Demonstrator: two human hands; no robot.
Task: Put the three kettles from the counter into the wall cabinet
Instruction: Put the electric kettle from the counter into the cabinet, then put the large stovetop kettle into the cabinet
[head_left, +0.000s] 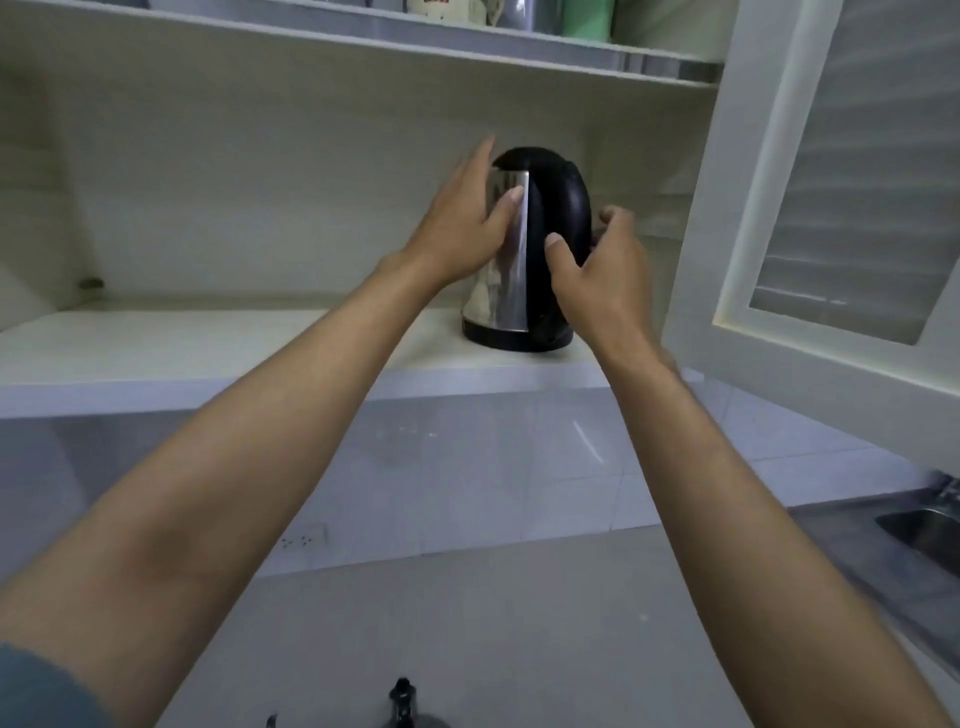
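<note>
A steel electric kettle (511, 291) with a black lid, handle and base stands upright on the lower shelf (208, 343) of the open wall cabinet. My left hand (462, 228) lies flat against its steel left side. My right hand (605, 275) wraps around the black handle on its right side. On the counter at the bottom edge, the black knob and metal top of another kettle (405, 704) poke into view. The rest of it is cut off.
The white cabinet door (841, 208) with a louvered panel hangs open at the right. The upper shelf (467, 47) holds several containers. A steel sink (924, 530) sits at the far right of the grey counter (493, 623). A wall socket (306, 538) is below the cabinet.
</note>
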